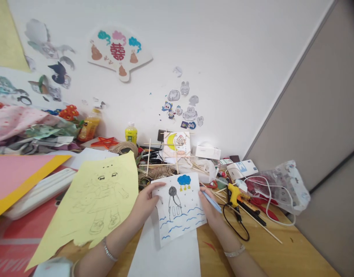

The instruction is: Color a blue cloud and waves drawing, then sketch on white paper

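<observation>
A small white drawing (181, 207) with a grey figure, a blue cloud and blue waves is lifted off the wooden table (281, 250). My left hand (145, 206) pinches its left edge, thumb on top. My right hand (210, 209) grips its right edge and also holds a light blue pen (211, 202) between the fingers. Under the drawing lies a blank white sheet (168, 257). To the left, a yellow sheet (93, 204) bears a pencil sketch of a figure.
A yellow glue gun (234, 194) with a black cord, thin wooden sticks and scissors lie right of my hands. Twine, a small stick-framed picture (177, 146), bottles, a plastic bag (283, 184) and pink and red paper crowd the back and left.
</observation>
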Motion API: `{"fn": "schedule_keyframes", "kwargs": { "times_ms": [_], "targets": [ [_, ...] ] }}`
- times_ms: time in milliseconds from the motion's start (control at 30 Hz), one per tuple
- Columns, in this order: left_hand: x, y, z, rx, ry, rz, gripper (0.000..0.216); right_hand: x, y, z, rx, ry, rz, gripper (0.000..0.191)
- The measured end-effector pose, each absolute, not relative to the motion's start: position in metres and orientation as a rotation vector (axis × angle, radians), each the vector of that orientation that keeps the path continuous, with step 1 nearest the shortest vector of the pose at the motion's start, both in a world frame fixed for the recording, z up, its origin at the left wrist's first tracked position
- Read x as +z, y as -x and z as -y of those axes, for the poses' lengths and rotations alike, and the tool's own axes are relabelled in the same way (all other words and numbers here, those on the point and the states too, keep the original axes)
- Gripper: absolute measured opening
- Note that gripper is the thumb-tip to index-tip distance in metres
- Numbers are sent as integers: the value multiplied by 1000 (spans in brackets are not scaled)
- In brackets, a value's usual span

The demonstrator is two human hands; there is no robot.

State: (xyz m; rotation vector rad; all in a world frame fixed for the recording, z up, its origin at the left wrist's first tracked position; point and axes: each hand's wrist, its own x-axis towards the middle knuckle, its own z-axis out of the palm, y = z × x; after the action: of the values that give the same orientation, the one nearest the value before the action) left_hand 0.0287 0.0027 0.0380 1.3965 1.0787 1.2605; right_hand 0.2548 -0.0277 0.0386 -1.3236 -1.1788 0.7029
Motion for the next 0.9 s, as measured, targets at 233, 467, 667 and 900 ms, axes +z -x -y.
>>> {"fn": "schedule_keyframes", "kwargs": {
  "times_ms": [233,467,667,900],
  "targets": [
    [39,-30,-3,1269,-1276,-967,57,35,-258,26,632,1274,1188,30],
    [44,-28,-2,1238,-1206,-936,67,31,-261,25,662,1228,1201,31],
    [36,-30,-7,1125,-1188,-1003,80,23,-266,22,656,1227,1250,34],
    [35,-31,-8,1096,-1263,-1013,72,26,-275,23,529,1259,1347,36]
  ]
}}
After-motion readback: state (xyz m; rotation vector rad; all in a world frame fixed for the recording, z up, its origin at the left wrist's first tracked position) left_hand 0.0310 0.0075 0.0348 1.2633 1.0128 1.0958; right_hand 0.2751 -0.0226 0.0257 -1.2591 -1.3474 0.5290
